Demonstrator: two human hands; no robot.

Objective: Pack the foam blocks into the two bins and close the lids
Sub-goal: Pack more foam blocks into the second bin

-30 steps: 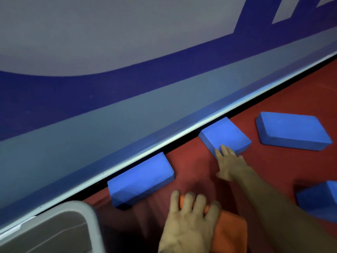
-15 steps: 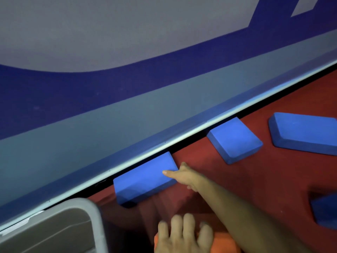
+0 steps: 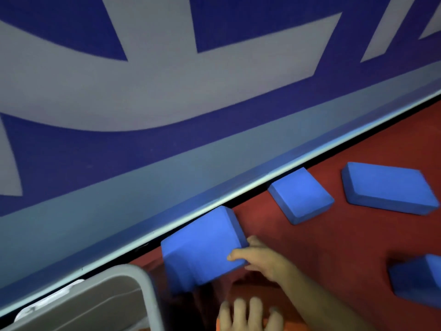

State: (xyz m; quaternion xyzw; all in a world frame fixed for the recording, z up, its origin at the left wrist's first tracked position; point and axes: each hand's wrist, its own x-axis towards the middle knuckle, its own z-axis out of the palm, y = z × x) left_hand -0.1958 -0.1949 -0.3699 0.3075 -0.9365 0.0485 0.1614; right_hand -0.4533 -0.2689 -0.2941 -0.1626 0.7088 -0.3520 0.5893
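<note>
My right hand (image 3: 262,261) grips the near end of a blue foam block (image 3: 202,247) and holds it tilted up off the red floor, next to the wall. My left hand (image 3: 248,315) lies flat on an orange foam block (image 3: 296,327) at the bottom edge, fingers spread. Three more blue blocks lie on the floor: one (image 3: 301,199) by the wall, one (image 3: 389,188) to its right, and one (image 3: 417,280) at the right edge. The grey rim of a bin (image 3: 143,280) shows at the bottom left.
A blue and grey wall panel (image 3: 167,115) with a metal bottom strip (image 3: 238,192) runs diagonally across the view. The red floor (image 3: 334,247) stretches to the right of it.
My right hand moved from the middle block to the left block, took hold of its end and lifted it off the floor. The left hand slid lower in view.
</note>
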